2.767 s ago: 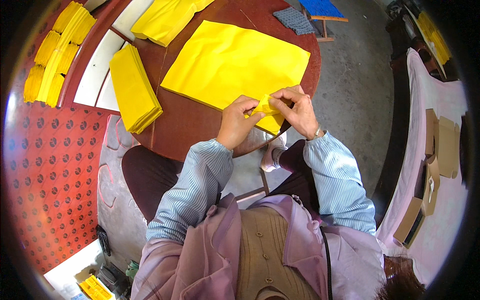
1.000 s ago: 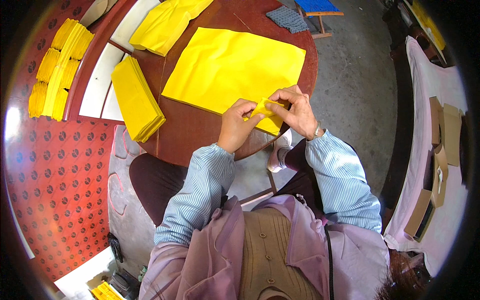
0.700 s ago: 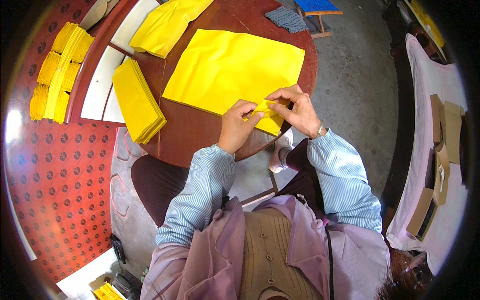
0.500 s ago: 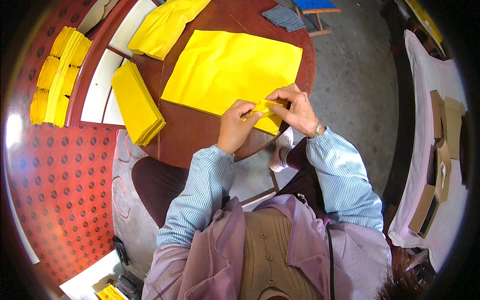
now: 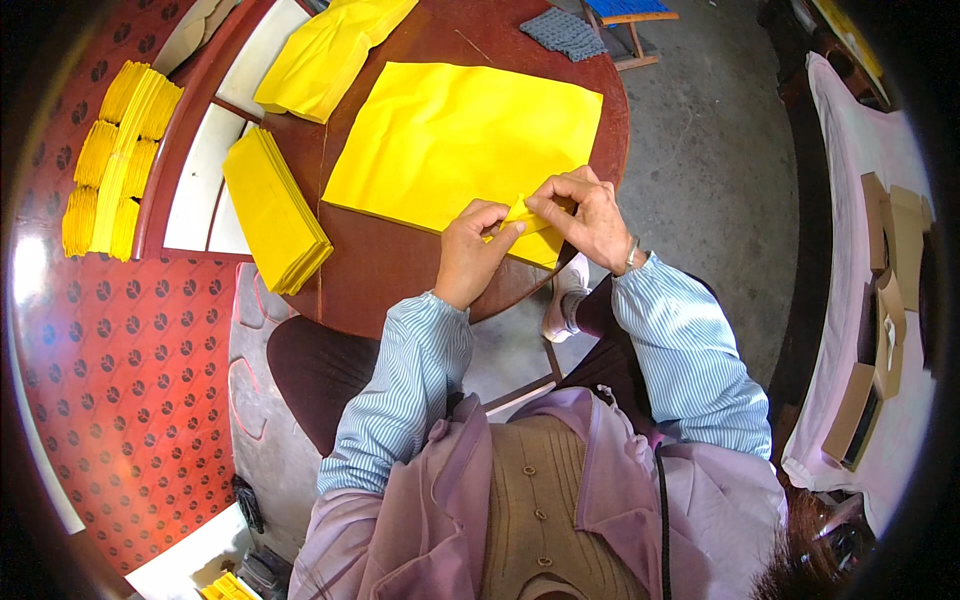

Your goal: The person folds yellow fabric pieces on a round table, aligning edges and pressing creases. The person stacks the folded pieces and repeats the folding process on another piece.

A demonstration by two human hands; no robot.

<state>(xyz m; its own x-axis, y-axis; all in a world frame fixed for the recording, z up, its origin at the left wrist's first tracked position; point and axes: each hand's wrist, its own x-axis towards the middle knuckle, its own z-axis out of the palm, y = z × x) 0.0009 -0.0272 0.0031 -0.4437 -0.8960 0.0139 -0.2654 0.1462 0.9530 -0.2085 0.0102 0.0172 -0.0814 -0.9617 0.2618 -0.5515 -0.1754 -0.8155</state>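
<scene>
A large stack of flat yellow paper sheets (image 5: 460,140) lies on the round red-brown table (image 5: 400,270). Over its near right corner, my left hand (image 5: 470,255) pinches the left side of a small folded piece of yellow paper (image 5: 518,213) between thumb and fingers. My right hand (image 5: 592,222) has thumb and forefinger closed on the paper's upper fold, close to the left fingertips. A pointed flap of it stands up between the hands. Parts of the paper are hidden by my fingers.
A thick pile of folded yellow paper (image 5: 275,210) rests at the table's left edge, with another yellow bundle (image 5: 320,60) behind. Banded yellow bundles (image 5: 118,165) lie on the red patterned surface at far left. A grey knitted cloth (image 5: 563,35) sits at the back; open cardboard boxes (image 5: 885,320) stand at right.
My right fingers have shifted slightly left toward my left hand, and the paper's flap now stands up between them. My left hand keeps its grip in about the same place.
</scene>
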